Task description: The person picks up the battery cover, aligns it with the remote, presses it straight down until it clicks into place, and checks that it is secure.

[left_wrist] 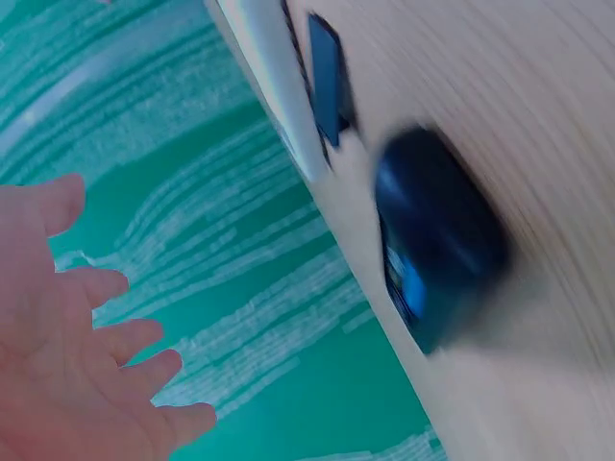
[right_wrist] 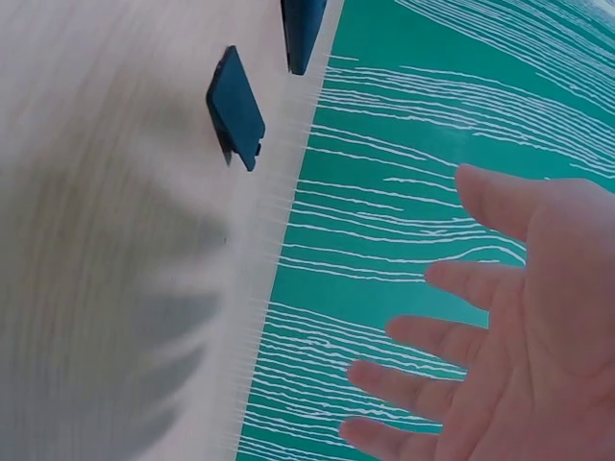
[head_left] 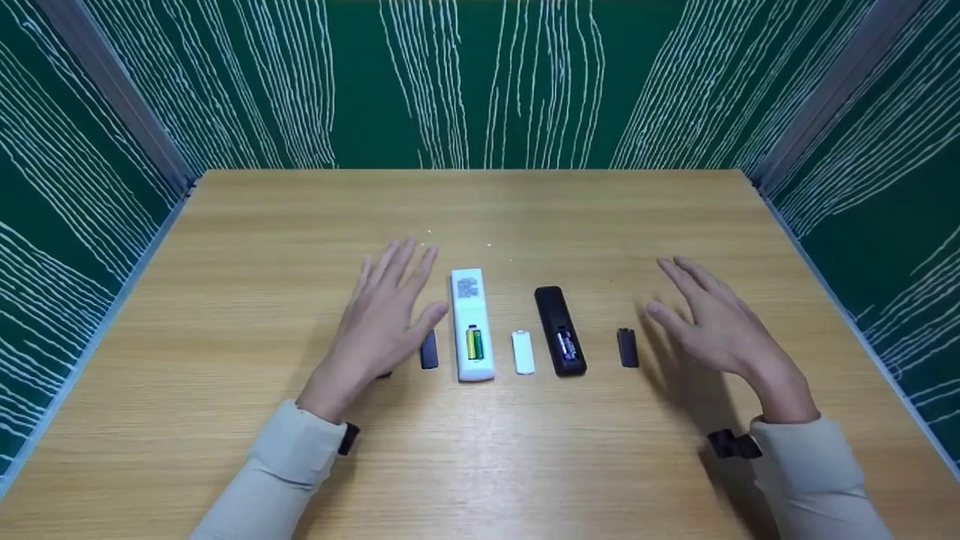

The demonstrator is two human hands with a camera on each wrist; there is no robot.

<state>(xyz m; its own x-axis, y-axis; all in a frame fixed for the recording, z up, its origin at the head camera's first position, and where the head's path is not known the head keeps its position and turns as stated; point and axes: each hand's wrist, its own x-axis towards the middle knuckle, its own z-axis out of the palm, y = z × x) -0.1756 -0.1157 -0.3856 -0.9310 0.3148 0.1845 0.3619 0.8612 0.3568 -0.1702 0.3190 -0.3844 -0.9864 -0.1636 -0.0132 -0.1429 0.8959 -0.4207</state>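
My left hand [head_left: 379, 322], fingers extended, hovers above the table's left-middle, holding nothing. Partly hidden under it is a dark rounded object [left_wrist: 442, 235], blurred in the left wrist view, with a bluish patch in its side. Beside its thumb lies a dark battery cover [head_left: 429, 350]. To the right, a white remote control [head_left: 470, 300] lies back up, its compartment showing two batteries [head_left: 475, 343]. A white battery cover [head_left: 523, 352] and a black remote control [head_left: 553, 311] with batteries in its open back follow. My right hand [head_left: 716, 326] hovers empty, fingers extended, right of a black battery cover [head_left: 628, 348].
The wooden table [head_left: 480, 450] carries everything. Small white specks lie beyond the white remote. Green panels [head_left: 480, 82] with white streaks border the table's back and both sides. Dark bands [head_left: 735, 444] sit at the cuffs.
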